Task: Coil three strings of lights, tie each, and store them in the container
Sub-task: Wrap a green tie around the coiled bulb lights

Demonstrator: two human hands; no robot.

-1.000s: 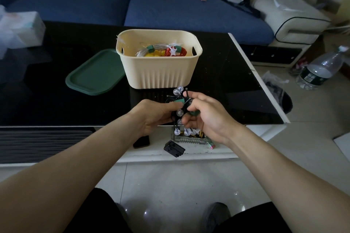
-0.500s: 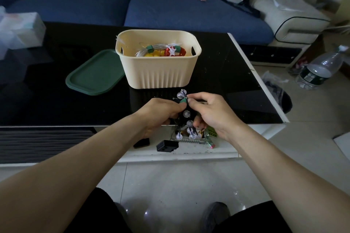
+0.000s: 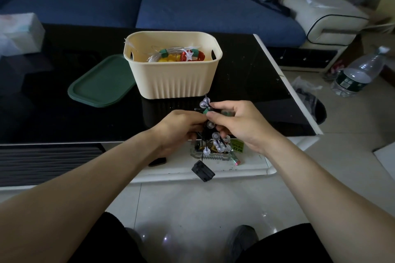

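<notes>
I hold a coiled string of lights [image 3: 214,136] with a black wire and clear round bulbs just in front of the cream container [image 3: 174,79]. My left hand [image 3: 179,128] grips the coil from the left. My right hand [image 3: 237,123] pinches a green tie [image 3: 206,111] wrapped around the coil's upper part. A black battery box [image 3: 203,170] dangles from the wire below the coil. Inside the container lie two coiled strings, one clear-wired [image 3: 159,55] and one red with a white star [image 3: 190,55], each with a green tie.
A dark green lid [image 3: 100,83] lies on the black glass table [image 3: 53,92] left of the container. A tissue box [image 3: 18,34] sits at the far left. Below my hands a lower shelf holds a glass tray [image 3: 215,153]. A plastic bottle [image 3: 357,74] lies on the floor to the right.
The coil shifted slightly in my hands and my right fingers moved along the green tie. The battery box swung lower, hanging free below the coil.
</notes>
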